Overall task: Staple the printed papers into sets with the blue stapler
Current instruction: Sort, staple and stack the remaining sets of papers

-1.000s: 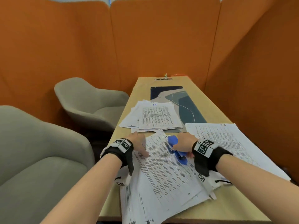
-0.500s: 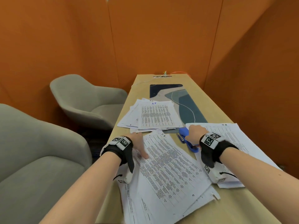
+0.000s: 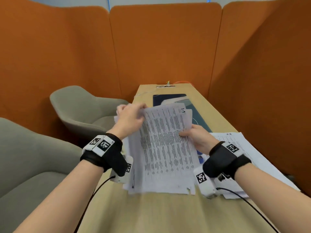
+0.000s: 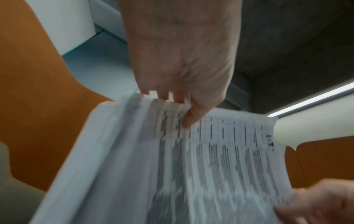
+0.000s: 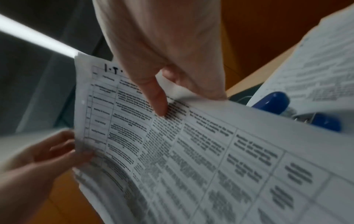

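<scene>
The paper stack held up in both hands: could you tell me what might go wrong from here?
1. The paper stack is fanned, its lower edges uneven, so a set might get stapled misaligned.
2. The left hand pinches only the top edge and the right hand one side; sheets could slip out.
3. The blue stapler lies half hidden under papers, awkward to find.

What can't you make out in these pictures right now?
- Stapler: only a blue sliver in the head view, behind the held papers; partly covered in the right wrist view.
- Printed text: too blurred to read in all views.
- Left hand fingers: behind the sheets, head view.
</scene>
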